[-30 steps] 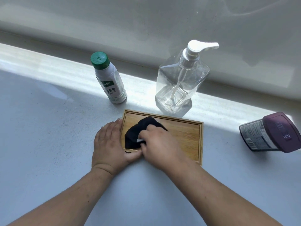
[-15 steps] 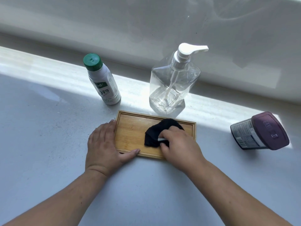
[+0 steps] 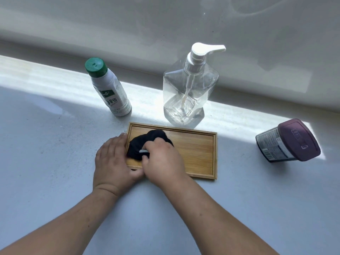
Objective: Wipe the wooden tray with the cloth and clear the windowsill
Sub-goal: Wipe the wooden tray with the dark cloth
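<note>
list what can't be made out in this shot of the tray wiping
Head view only:
- Wooden tray: its left end is hidden under both hands and the black cloth, so whether that part is clean cannot be told.
- Right hand: its fingers curl into the cloth, so the grip is unseen.
- Left hand: thumb tip tucked under the right hand.
- Purple-lidded jar: label print too small to read.
- Both arms: cut off by the bottom edge.

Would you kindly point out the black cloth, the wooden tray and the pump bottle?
black cloth (image 3: 137, 146), head view, on its bunched middle.
wooden tray (image 3: 195, 153), head view, on its bare floor.
pump bottle (image 3: 189, 92), head view, on its clear body.
</note>
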`<control>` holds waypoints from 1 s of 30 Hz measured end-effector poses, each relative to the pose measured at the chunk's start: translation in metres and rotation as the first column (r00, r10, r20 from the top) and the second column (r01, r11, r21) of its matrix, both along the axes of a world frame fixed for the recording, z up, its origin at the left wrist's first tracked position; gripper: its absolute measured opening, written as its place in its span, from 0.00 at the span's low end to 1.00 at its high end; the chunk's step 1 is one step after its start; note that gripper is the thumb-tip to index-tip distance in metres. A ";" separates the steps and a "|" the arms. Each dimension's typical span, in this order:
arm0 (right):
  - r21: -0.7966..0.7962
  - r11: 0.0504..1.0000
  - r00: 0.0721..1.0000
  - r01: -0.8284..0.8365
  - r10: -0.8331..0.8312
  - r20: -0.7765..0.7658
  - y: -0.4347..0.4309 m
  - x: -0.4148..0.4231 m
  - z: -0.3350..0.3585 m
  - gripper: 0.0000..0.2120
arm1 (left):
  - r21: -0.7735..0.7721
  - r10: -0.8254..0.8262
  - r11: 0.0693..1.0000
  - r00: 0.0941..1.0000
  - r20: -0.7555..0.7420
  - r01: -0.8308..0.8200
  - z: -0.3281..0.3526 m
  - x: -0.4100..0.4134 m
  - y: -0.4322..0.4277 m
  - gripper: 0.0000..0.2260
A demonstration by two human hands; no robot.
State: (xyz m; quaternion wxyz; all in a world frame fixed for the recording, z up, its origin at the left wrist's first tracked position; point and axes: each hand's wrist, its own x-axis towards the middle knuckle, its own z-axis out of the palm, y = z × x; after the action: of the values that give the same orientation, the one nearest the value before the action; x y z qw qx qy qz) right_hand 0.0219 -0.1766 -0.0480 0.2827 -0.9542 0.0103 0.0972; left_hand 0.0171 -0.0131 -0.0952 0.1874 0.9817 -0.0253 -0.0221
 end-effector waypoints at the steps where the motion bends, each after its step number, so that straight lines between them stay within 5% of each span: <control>1: 0.003 0.998 0.998 -0.069 0.069 0.007 0.005 -0.004 0.000 0.12 | -0.010 0.001 1.000 1.000 0.004 -0.001 0.001 0.000 0.000 0.48; 5: 0.019 0.994 0.992 -0.112 0.113 -0.049 -0.033 -0.006 0.004 0.13 | 0.035 0.007 0.999 1.000 -0.027 -0.007 0.000 0.000 0.002 0.54; 12: -0.060 0.959 0.959 0.279 -0.281 -0.028 -0.073 0.008 0.006 0.12 | 0.042 -0.008 0.999 1.000 -0.019 0.009 -0.001 0.002 0.004 0.55; 18: -0.039 0.999 0.999 -0.026 0.028 0.033 0.031 -0.005 0.001 0.08 | -0.046 0.016 0.999 1.000 0.024 -0.015 -0.004 0.000 0.004 0.38; 23: 0.041 0.997 0.995 -0.060 0.063 -0.078 -0.007 -0.004 0.003 0.11 | -0.004 -0.016 1.000 0.999 0.041 0.016 -0.008 -0.001 0.001 0.48; 28: -0.115 0.950 0.934 0.290 -0.307 -0.185 -0.073 -0.023 0.016 0.12 | 0.025 -0.029 0.999 0.999 0.034 0.028 -0.009 0.001 0.005 0.54; 30: -0.124 0.942 0.927 0.313 -0.331 -0.175 -0.072 -0.041 0.025 0.12 | 0.013 -0.037 0.999 0.999 0.034 0.036 -0.008 0.001 0.008 0.52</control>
State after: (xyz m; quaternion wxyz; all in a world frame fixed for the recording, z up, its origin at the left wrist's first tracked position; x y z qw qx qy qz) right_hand -0.0188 -0.2489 -0.0231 0.2474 -0.9378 0.1986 0.1410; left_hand 0.0181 -0.0048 -0.1029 0.1802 0.9825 -0.0463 -0.0088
